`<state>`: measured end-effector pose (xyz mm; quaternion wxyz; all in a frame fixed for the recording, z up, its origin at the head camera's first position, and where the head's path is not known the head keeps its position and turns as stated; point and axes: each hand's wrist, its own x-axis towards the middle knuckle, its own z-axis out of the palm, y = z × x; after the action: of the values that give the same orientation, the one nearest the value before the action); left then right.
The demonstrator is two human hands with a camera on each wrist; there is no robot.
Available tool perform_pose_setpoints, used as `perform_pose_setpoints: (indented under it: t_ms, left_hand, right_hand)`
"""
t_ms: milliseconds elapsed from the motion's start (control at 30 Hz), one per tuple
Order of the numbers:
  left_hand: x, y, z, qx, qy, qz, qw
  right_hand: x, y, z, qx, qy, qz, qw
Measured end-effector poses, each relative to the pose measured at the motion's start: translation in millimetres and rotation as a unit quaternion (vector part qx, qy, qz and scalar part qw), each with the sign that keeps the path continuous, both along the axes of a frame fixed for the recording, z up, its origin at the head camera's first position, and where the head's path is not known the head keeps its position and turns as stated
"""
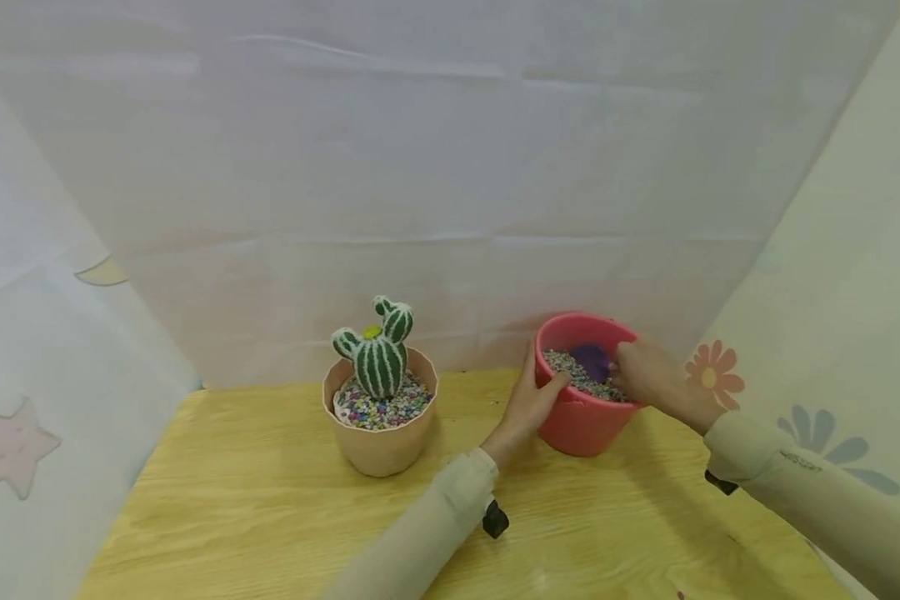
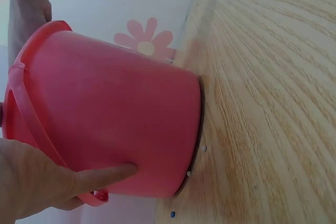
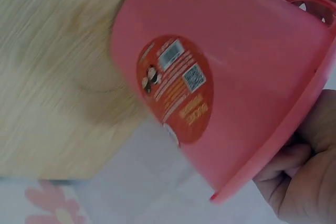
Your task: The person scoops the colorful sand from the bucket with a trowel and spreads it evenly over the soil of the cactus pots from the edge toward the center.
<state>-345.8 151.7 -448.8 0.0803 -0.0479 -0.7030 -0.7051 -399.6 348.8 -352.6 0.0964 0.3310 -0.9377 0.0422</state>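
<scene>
A pink bucket (image 1: pixel 581 429) holds small multicoloured gravel (image 1: pixel 587 379). My left hand (image 1: pixel 531 402) grips the bucket's near left side, with its thumb at the rim. In the left wrist view, the left fingers (image 2: pixel 102 178) lie along the bucket wall, near the hanging handle (image 2: pixel 32 116). Over the right part of the rim reaches my right hand (image 1: pixel 648 372), its fingers curled around the handle end of a purple shovel (image 1: pixel 591 362). The shovel's blade lies against the gravel inside. From the right wrist, the bucket wall hides the shovel, and curled fingers (image 3: pixel 281 174) show behind the rim.
Left of the bucket stands a peach pot (image 1: pixel 381 452) with a green-and-white cactus (image 1: pixel 380 367) in colourful pebbles. Both containers rest on a wooden table (image 1: pixel 270 500) near the white backdrop (image 1: pixel 345 208). A few loose pebbles (image 2: pixel 172 214) lie beside the bucket's base.
</scene>
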Motion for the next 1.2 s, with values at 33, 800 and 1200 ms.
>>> perform_pose_setpoints:
  t_ms: [33,800,1200]
  left_hand:
    - [0.2,-1,-0.4,0.004,0.002,-0.001,1.0]
    - [9.2,-11,-14.2,0.022,-0.029,-0.019,0.9991]
    - [7.7,-8,0.3,0.014,-0.011,-0.026,0.9995]
  right_hand:
    - [1.2,-3,0.0,-0.014,-0.017,-0.001,1.0]
    - [17.6,-8,0.8,-0.171,-0.315,-0.056,0.932]
    - [13.6,12,20.7,-0.229,-0.436,-0.07,0.868]
